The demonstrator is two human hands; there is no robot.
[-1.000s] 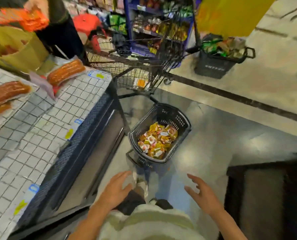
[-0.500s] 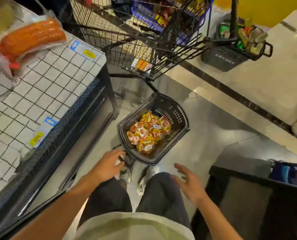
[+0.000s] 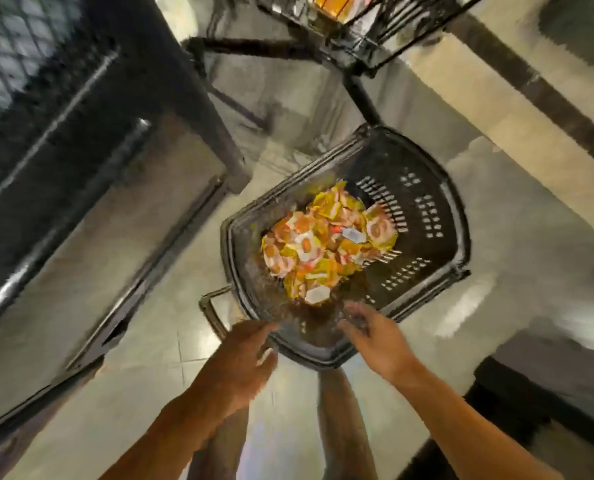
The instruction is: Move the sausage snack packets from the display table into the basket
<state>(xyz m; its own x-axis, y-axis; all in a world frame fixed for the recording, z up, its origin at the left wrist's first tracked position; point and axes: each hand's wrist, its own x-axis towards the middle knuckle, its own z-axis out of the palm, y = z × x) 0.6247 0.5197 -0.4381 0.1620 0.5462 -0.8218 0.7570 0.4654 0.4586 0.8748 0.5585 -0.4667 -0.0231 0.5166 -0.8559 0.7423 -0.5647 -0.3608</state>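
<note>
Packets (image 3: 326,249) in basket (image 3: 437,216), both hands reaching

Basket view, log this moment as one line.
basket: on floor, holds packets | left hand: at near rim, blurred | right hand: open, over near rim, empty

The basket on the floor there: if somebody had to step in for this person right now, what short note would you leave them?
Left hand: at the near rim of the basket, holding nothing that I can see; blur hides whether it touches.
Right hand: fingers spread over the near rim, empty.
Basket: on the floor beside the display table, with a heap of snack packets inside.
Done: many packets are already in the basket.
Left: the tabletop is out of view, so check it for remaining packets. Both hands seem to be reaching for the basket, perhaps to lift or shift it.
</note>
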